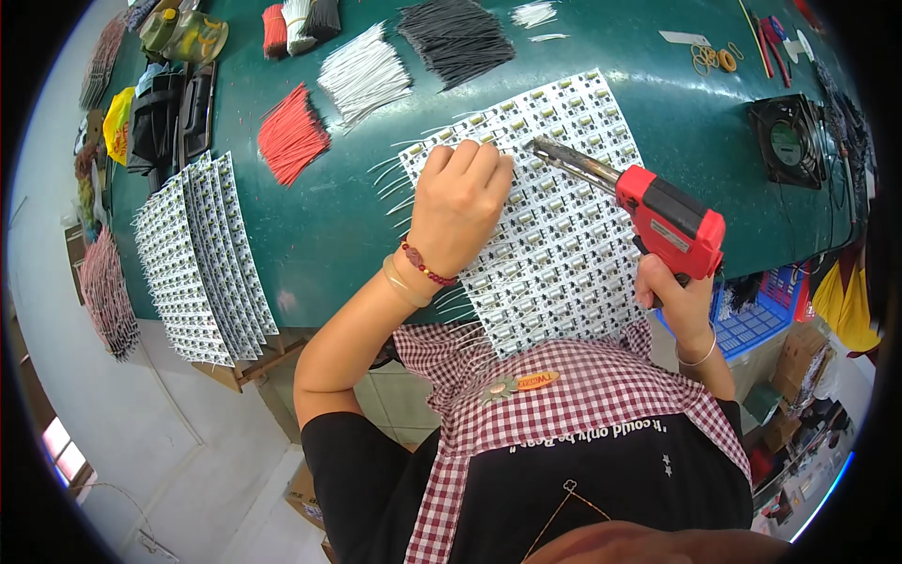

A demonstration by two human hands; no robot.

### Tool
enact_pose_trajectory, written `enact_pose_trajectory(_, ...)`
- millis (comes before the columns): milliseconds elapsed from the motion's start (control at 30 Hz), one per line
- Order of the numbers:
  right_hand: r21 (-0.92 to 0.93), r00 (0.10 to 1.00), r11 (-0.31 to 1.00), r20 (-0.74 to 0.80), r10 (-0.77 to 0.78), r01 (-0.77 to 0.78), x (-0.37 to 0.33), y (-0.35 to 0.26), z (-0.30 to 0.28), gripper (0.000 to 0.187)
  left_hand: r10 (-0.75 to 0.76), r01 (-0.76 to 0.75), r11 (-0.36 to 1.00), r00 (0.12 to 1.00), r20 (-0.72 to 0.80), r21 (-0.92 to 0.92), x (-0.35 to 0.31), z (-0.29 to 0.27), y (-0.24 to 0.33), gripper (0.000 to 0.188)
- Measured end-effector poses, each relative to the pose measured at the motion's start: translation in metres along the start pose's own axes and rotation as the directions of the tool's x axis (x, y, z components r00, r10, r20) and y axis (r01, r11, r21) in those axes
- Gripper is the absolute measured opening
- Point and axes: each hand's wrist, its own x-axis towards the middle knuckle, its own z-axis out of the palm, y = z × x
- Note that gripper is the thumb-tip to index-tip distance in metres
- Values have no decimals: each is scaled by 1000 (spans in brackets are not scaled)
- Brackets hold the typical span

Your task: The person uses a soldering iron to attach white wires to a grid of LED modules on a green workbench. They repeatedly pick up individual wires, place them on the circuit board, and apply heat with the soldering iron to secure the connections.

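While closed, right grip (678, 299) round soldering gun (669, 224)

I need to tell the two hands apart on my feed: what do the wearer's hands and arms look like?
Both are ungloved. The left hand has a dark red beaded bracelet at the wrist and a smooth, pale yellowish bangle; a short black sleeve covers the upper arm. The right hand has one thin, silvery bangle.
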Motion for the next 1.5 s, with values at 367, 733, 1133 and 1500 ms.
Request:
enact_pose_trajectory(367, 14, 1000, 1000, -7, 28, -28, -13, 6, -4, 18, -25, 16, 980, 999, -43, -199, -4, 3, -2, 22)
enact_pose_trajectory(733, -74, 994, 991, -12, 108, -108, -14, 6, 1, 21, -21, 21, 978, 1000, 1, -209, -3, 5, -2, 22)
enact_pose_trajectory(1133, 56, 999, 998, -23, 42, -40, -22, 4, 0, 11, 15, -10, 994, 999, 49, -108, 1, 0, 1, 21)
enact_pose_trajectory(1500, 81, 1000, 997, -23, 18, -16, -29, 14, -6, 9, 3, 0, 999, 997, -80, 40, -2, 0, 7, 16)
